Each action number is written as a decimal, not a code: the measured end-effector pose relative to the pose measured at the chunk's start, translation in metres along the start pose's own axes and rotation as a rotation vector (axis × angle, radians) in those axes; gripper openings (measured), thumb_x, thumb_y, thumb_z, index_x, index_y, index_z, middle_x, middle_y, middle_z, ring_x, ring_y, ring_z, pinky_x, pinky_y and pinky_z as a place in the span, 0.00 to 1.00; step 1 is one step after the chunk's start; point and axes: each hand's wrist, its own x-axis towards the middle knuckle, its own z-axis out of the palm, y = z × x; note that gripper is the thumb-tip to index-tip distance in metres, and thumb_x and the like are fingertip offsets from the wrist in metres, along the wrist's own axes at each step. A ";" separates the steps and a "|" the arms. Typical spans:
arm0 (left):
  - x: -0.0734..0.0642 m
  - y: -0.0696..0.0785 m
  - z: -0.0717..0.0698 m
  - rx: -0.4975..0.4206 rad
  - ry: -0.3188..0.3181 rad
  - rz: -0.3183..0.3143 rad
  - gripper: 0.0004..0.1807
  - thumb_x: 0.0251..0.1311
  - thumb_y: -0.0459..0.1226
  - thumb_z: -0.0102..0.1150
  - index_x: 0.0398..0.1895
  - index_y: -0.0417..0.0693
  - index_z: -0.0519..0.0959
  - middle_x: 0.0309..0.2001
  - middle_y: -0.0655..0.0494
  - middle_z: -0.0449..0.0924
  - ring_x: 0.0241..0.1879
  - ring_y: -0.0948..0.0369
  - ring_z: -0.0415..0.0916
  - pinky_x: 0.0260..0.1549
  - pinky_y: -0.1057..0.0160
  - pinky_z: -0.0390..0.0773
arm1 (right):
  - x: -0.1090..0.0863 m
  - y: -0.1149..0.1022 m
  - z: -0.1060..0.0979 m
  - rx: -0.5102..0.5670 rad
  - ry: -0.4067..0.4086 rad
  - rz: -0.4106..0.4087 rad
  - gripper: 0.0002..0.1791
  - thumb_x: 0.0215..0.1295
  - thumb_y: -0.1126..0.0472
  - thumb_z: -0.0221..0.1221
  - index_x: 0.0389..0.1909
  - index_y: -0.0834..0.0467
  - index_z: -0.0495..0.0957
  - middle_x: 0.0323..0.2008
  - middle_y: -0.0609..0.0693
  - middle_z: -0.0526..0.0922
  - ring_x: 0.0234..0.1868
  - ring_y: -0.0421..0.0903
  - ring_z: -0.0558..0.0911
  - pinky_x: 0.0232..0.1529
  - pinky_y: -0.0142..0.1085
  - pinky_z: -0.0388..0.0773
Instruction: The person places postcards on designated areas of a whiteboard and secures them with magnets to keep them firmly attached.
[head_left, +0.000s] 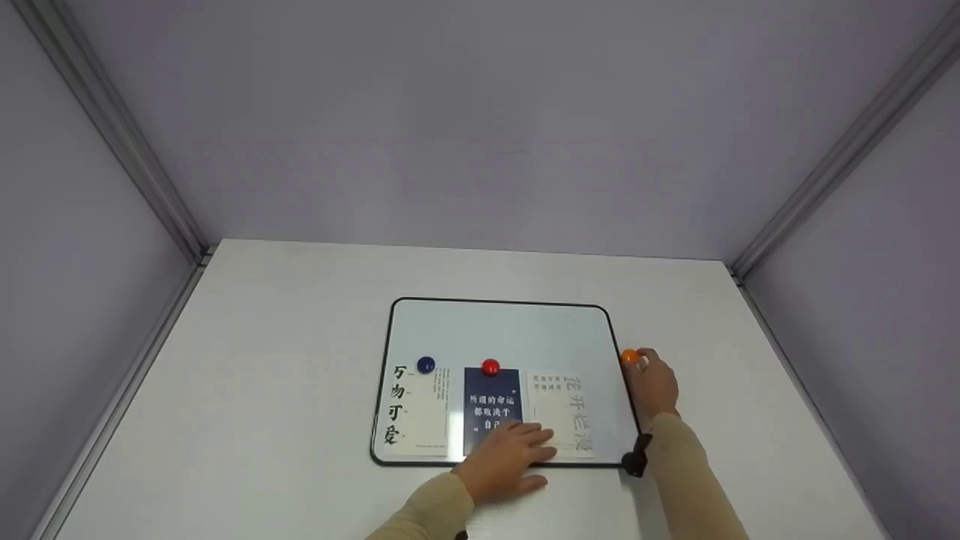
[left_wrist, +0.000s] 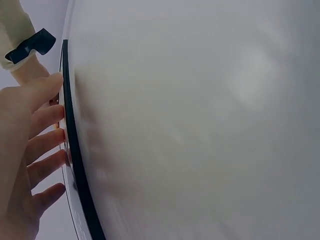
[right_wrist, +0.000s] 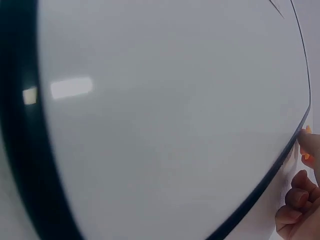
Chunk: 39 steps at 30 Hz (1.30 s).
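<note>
A whiteboard [head_left: 495, 330] with a black rim lies on the white table, three printed cards side by side along its near half. My left hand [head_left: 506, 457] rests with fingers spread over the lower part of the dark blue card [head_left: 491, 405] and the near rim. Just beyond the board's right edge, my right hand [head_left: 654, 382] pinches an orange round magnet [head_left: 629, 357]; part of that orange magnet [right_wrist: 307, 159] also shows between the fingers in the right wrist view. A red magnet [head_left: 490, 367] sits atop the blue card, a dark blue magnet [head_left: 426, 364] atop the left card [head_left: 424, 412].
The right-hand card [head_left: 559, 412] has grey lettering and shows no magnet on it. A black strap [head_left: 636, 456] is on the right wrist, over the board's near right corner. Grey walls enclose the white table [head_left: 285, 360] at the back and sides.
</note>
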 end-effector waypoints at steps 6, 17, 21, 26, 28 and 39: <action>-0.001 0.000 0.000 -0.005 -0.003 -0.005 0.25 0.66 0.56 0.49 0.64 0.65 0.71 0.70 0.62 0.67 0.70 0.60 0.66 0.70 0.55 0.66 | -0.002 -0.002 -0.004 0.022 0.000 0.002 0.23 0.72 0.56 0.48 0.62 0.64 0.68 0.51 0.69 0.81 0.44 0.60 0.82 0.46 0.49 0.80; 0.000 -0.001 0.006 0.057 0.032 0.023 0.25 0.67 0.58 0.45 0.64 0.65 0.70 0.69 0.62 0.68 0.69 0.60 0.68 0.69 0.54 0.68 | -0.010 -0.010 -0.012 0.013 -0.020 -0.038 0.22 0.72 0.55 0.51 0.61 0.62 0.69 0.28 0.57 0.79 0.23 0.44 0.69 0.23 0.31 0.63; 0.001 -0.001 0.007 0.078 0.034 0.022 0.25 0.67 0.58 0.44 0.64 0.66 0.71 0.69 0.62 0.69 0.68 0.61 0.68 0.68 0.55 0.68 | -0.012 -0.013 -0.014 0.014 -0.020 -0.057 0.22 0.71 0.55 0.53 0.60 0.62 0.69 0.29 0.58 0.80 0.24 0.44 0.70 0.24 0.31 0.64; 0.001 0.000 0.006 0.073 0.023 0.017 0.25 0.67 0.58 0.45 0.64 0.65 0.70 0.70 0.62 0.68 0.69 0.60 0.68 0.69 0.55 0.68 | -0.013 -0.015 -0.015 0.011 -0.018 -0.068 0.22 0.70 0.55 0.54 0.60 0.61 0.70 0.27 0.57 0.78 0.23 0.44 0.69 0.23 0.31 0.63; 0.001 0.000 0.005 0.065 0.018 0.013 0.25 0.67 0.58 0.45 0.64 0.65 0.70 0.70 0.62 0.68 0.69 0.60 0.67 0.69 0.55 0.68 | -0.013 -0.016 -0.015 0.003 -0.021 -0.072 0.22 0.70 0.54 0.55 0.59 0.61 0.70 0.26 0.55 0.77 0.23 0.44 0.68 0.23 0.31 0.63; 0.001 0.000 0.003 0.028 -0.009 0.000 0.25 0.67 0.57 0.46 0.64 0.65 0.70 0.70 0.62 0.67 0.70 0.61 0.66 0.70 0.55 0.66 | -0.022 -0.031 -0.017 -0.012 -0.018 -0.088 0.22 0.68 0.55 0.56 0.60 0.59 0.70 0.24 0.52 0.72 0.22 0.44 0.67 0.22 0.31 0.62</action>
